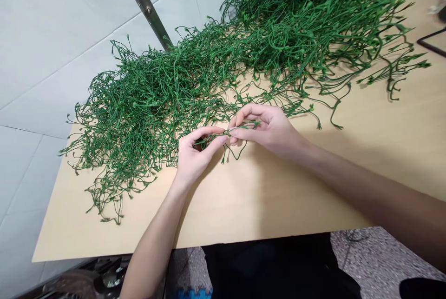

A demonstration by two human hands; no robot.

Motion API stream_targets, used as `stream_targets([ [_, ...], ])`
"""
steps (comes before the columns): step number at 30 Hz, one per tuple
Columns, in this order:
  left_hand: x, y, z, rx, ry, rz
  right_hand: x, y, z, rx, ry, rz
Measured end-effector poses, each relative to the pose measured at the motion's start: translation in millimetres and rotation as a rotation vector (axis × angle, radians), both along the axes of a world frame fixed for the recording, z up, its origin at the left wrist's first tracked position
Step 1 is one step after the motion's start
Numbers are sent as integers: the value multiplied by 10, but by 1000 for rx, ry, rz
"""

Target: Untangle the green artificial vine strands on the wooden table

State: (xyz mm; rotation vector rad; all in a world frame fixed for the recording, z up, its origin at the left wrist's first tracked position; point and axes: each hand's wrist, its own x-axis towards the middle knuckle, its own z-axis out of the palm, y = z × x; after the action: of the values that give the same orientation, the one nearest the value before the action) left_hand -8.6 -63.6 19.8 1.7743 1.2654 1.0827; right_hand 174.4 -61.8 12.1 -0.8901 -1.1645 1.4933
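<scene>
Between my two hands is a small green plastic stem, thin, with branching tips. My left hand pinches one end of it between thumb and fingers. From the right, my right hand pinches the same stem close by, so the fingertips of both hands almost meet. A loose thin green strand hangs below the fingers. Just beyond my hands lies a large tangled pile of similar green stems, spread across the table. How the pieces join at my fingertips is too small to make out.
The pile's thickest part rises at the back right. The light wooden table has its front edge near my body. A tiled wall and a metal upright stand behind it. A dark wire frame lies at the far right.
</scene>
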Motion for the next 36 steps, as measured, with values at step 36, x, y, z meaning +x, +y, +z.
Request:
stream_targets([
  [36, 37, -10, -9, -61, -22, 35, -30, 33, -37, -12, -2, -32],
])
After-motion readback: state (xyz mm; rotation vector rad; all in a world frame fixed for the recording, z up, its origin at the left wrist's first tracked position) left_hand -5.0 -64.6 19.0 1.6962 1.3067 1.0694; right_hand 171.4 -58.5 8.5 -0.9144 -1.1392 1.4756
